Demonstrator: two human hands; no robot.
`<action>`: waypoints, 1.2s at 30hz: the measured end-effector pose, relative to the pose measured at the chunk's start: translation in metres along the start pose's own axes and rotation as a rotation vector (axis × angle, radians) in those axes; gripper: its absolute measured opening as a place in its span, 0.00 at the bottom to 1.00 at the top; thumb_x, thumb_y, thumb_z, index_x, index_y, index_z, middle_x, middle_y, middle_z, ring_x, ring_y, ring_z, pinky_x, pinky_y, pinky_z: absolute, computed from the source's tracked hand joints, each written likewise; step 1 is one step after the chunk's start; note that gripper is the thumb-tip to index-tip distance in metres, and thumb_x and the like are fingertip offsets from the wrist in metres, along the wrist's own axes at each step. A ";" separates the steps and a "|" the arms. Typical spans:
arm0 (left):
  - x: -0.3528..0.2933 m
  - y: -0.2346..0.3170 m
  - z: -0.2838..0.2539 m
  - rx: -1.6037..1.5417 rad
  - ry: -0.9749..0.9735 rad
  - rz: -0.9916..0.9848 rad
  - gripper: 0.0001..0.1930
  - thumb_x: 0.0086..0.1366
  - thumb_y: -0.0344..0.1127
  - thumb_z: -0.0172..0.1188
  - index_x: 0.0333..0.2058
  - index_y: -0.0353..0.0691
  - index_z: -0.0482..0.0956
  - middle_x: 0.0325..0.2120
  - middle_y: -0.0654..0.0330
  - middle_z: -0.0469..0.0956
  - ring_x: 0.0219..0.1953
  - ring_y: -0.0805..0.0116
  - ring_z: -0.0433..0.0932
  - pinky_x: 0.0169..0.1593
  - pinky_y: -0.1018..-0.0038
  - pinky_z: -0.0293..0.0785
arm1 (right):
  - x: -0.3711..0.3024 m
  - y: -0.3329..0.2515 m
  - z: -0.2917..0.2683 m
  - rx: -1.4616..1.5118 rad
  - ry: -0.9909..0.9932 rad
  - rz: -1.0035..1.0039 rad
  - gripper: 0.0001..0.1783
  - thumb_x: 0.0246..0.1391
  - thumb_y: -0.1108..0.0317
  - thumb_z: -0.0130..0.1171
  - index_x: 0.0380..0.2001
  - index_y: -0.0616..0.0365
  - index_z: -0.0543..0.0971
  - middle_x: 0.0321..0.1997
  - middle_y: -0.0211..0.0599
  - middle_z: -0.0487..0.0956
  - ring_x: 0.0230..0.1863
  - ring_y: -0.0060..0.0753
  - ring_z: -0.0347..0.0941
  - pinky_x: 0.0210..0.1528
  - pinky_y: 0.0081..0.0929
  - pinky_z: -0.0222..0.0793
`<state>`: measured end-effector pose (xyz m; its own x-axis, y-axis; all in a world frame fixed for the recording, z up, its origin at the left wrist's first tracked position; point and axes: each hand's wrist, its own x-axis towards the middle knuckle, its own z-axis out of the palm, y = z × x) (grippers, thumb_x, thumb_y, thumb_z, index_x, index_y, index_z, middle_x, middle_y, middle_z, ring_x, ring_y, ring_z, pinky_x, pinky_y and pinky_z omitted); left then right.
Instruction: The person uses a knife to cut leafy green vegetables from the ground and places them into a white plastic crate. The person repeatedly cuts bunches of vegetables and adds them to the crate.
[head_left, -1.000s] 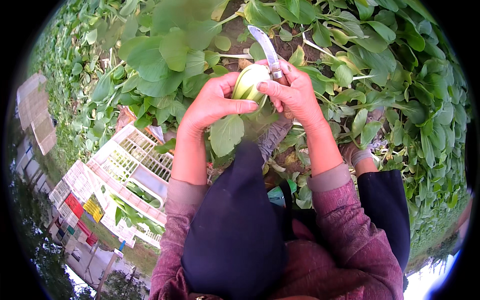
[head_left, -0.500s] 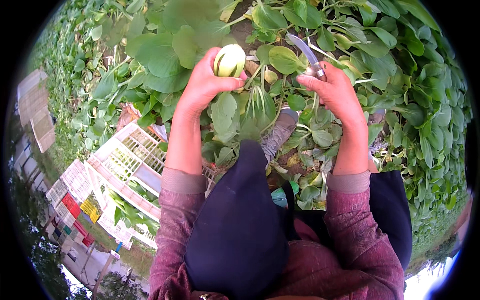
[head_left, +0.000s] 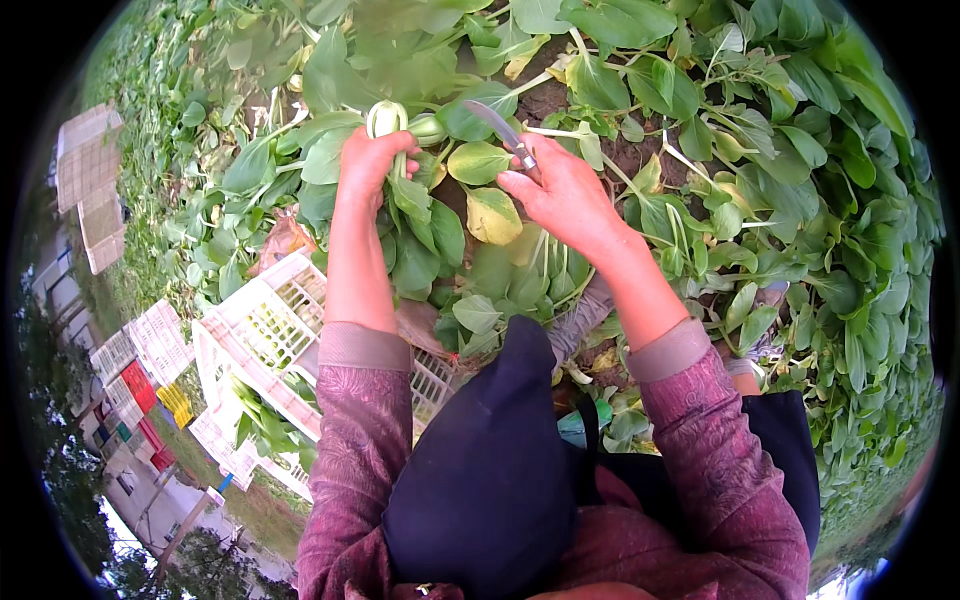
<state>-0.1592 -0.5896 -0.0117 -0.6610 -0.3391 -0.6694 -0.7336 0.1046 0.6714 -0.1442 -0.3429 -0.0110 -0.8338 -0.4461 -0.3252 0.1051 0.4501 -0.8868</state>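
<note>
My left hand (head_left: pixel 372 160) is closed round a bok choy (head_left: pixel 388 118), its pale base facing up and its green leaves hanging below my fingers. A second pale green stem base (head_left: pixel 428 129) shows just right of it; whether my hand also holds that one I cannot tell. My right hand (head_left: pixel 565 190) grips the handle of a small knife (head_left: pixel 500 130) with a curved blade that points up and to the left. Between my hands lie a yellowing leaf (head_left: pixel 493 215) and a greener leaf (head_left: pixel 478 162).
Leafy plants (head_left: pixel 840 220) spread over the ground ahead and to the right. A white plastic crate (head_left: pixel 270 330) with greens stands left of me. More crates, some red (head_left: pixel 138 386) and yellow (head_left: pixel 175 405), are farther off left. My shoe (head_left: pixel 580 320) is among the leaves.
My left hand has turned and shifted slightly left with the bok choy, whose leaves now hang down. My right hand has moved left with the knife, closer to the left hand.
</note>
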 end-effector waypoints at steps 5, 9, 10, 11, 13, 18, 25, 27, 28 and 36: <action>-0.025 -0.019 0.015 -0.045 0.135 0.076 0.18 0.45 0.25 0.60 0.37 0.28 0.73 0.24 0.56 0.76 0.17 0.70 0.76 0.20 0.76 0.71 | 0.032 0.009 0.040 -0.104 -0.034 -0.050 0.15 0.55 0.60 0.51 0.37 0.63 0.69 0.37 0.52 0.76 0.40 0.55 0.73 0.41 0.46 0.67; -0.038 -0.027 0.031 0.040 0.160 0.133 0.31 0.42 0.28 0.62 0.48 0.25 0.68 0.27 0.54 0.78 0.20 0.71 0.78 0.24 0.76 0.74 | 0.048 0.020 0.054 -0.216 -0.061 0.031 0.14 0.56 0.62 0.49 0.37 0.63 0.70 0.32 0.54 0.78 0.37 0.57 0.74 0.40 0.47 0.68; -0.040 -0.033 0.033 0.088 0.188 0.161 0.32 0.41 0.28 0.62 0.49 0.24 0.67 0.28 0.53 0.78 0.21 0.70 0.78 0.27 0.76 0.74 | 0.052 0.020 0.056 -0.245 -0.069 0.039 0.14 0.56 0.62 0.49 0.37 0.63 0.70 0.32 0.54 0.78 0.37 0.57 0.75 0.40 0.47 0.69; -0.040 -0.041 0.034 0.137 0.215 0.190 0.34 0.40 0.28 0.62 0.51 0.24 0.67 0.29 0.52 0.79 0.22 0.70 0.79 0.29 0.75 0.75 | 0.056 0.019 0.057 -0.274 -0.075 0.047 0.14 0.56 0.63 0.48 0.37 0.63 0.71 0.32 0.54 0.78 0.37 0.57 0.75 0.41 0.47 0.69; -0.037 -0.056 0.034 0.231 0.310 0.275 0.36 0.39 0.29 0.62 0.51 0.24 0.66 0.29 0.50 0.79 0.23 0.70 0.79 0.32 0.74 0.75 | 0.062 0.019 0.058 -0.327 -0.093 0.040 0.13 0.55 0.63 0.48 0.38 0.63 0.71 0.33 0.54 0.78 0.38 0.56 0.75 0.42 0.47 0.69; -0.036 -0.049 0.028 0.067 0.245 0.166 0.32 0.40 0.27 0.62 0.48 0.24 0.69 0.28 0.53 0.79 0.23 0.70 0.78 0.29 0.75 0.75 | 0.071 0.025 0.052 -0.420 -0.157 0.148 0.16 0.58 0.61 0.44 0.42 0.62 0.69 0.36 0.57 0.77 0.42 0.58 0.73 0.47 0.49 0.66; -0.037 -0.049 0.021 -0.109 0.217 0.130 0.23 0.42 0.25 0.61 0.41 0.26 0.73 0.26 0.56 0.78 0.21 0.70 0.78 0.24 0.77 0.73 | 0.081 0.035 0.055 -0.424 -0.236 0.080 0.15 0.55 0.63 0.45 0.40 0.64 0.70 0.38 0.55 0.78 0.43 0.56 0.74 0.47 0.46 0.67; -0.036 -0.052 0.018 -0.147 0.210 0.111 0.21 0.43 0.25 0.61 0.39 0.27 0.73 0.25 0.56 0.78 0.21 0.70 0.78 0.24 0.77 0.73 | 0.087 0.038 0.055 -0.442 -0.250 0.051 0.15 0.52 0.65 0.46 0.40 0.65 0.71 0.38 0.55 0.78 0.42 0.55 0.74 0.45 0.45 0.69; -0.036 -0.051 0.018 -0.157 0.215 0.103 0.20 0.43 0.25 0.61 0.39 0.27 0.73 0.25 0.57 0.78 0.21 0.70 0.78 0.24 0.77 0.73 | 0.090 0.039 0.056 -0.454 -0.259 0.038 0.16 0.51 0.66 0.46 0.40 0.65 0.71 0.39 0.55 0.78 0.43 0.55 0.74 0.46 0.44 0.69; -0.038 -0.054 0.016 -0.288 0.181 0.071 0.14 0.47 0.24 0.59 0.36 0.29 0.74 0.27 0.56 0.78 0.21 0.68 0.79 0.22 0.76 0.73 | 0.108 0.026 0.069 -0.527 -0.419 0.106 0.18 0.57 0.62 0.45 0.44 0.65 0.70 0.43 0.56 0.76 0.47 0.55 0.72 0.50 0.45 0.66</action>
<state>-0.0970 -0.5675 -0.0270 -0.6515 -0.5031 -0.5678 -0.5950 -0.1255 0.7939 -0.1943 -0.4327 -0.0917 -0.5419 -0.5930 -0.5956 -0.1921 0.7773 -0.5991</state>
